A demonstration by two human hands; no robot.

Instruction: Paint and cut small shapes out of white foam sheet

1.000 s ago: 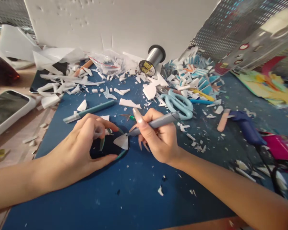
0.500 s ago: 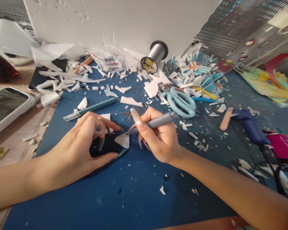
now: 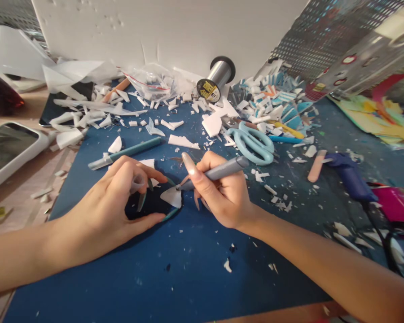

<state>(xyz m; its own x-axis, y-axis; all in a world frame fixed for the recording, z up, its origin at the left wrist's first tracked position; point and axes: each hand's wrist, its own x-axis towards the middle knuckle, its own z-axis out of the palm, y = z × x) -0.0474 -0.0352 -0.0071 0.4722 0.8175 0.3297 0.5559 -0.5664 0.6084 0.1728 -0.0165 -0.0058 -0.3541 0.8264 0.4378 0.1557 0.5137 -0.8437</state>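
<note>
My right hand grips a grey craft knife like a pen, its tip touching a small white foam piece on the blue cutting mat. My left hand is arched over the mat just left of that piece, thumb and long-nailed fingertips curled down around it; whether they press it I cannot tell. The piece lies between the two hands.
White and blue-striped foam scraps litter the mat's far half. A teal pen, light-blue scissors, a wire spool, a plastic bag and a white foam board lie behind. A phone sits left, a blue glue gun right.
The knife tip has shifted slightly along the white piece; the view has tilted a little. Both hands stay in nearly the same place.
</note>
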